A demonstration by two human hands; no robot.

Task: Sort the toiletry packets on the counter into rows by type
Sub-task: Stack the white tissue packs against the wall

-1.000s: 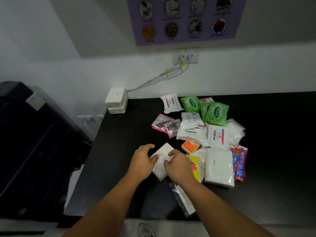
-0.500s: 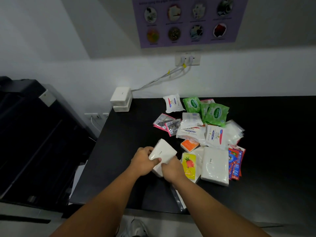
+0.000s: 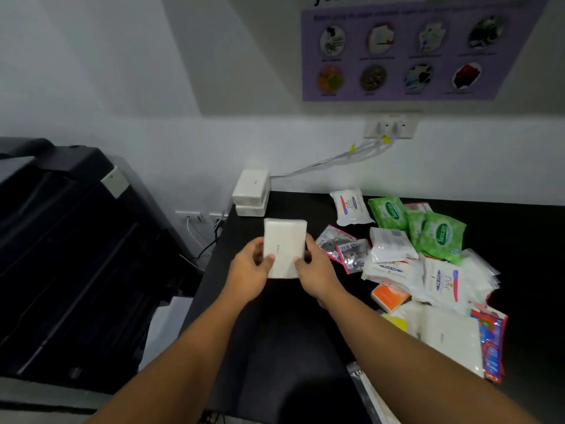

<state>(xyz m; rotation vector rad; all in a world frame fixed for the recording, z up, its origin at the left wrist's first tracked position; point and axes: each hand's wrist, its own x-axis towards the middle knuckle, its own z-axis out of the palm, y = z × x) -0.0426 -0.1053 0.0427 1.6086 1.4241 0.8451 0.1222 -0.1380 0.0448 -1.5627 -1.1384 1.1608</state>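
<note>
Black counter [image 3: 275,332]; white packet [image 3: 284,247] between both hands' grip.

Person in view only as two hands and forearms. Left hand [image 3: 249,272] and right hand [image 3: 318,270] both bare: uncovered skin on fingers, knuckles, wrists. Left forearm [image 3: 183,362] and right forearm [image 3: 397,347] bare along whole visible length, down to bottom frame edge. Forearms look broader toward that edge under wide-angle lens. Thumbnails too blurred for detail. Rest of body out of view.
</note>
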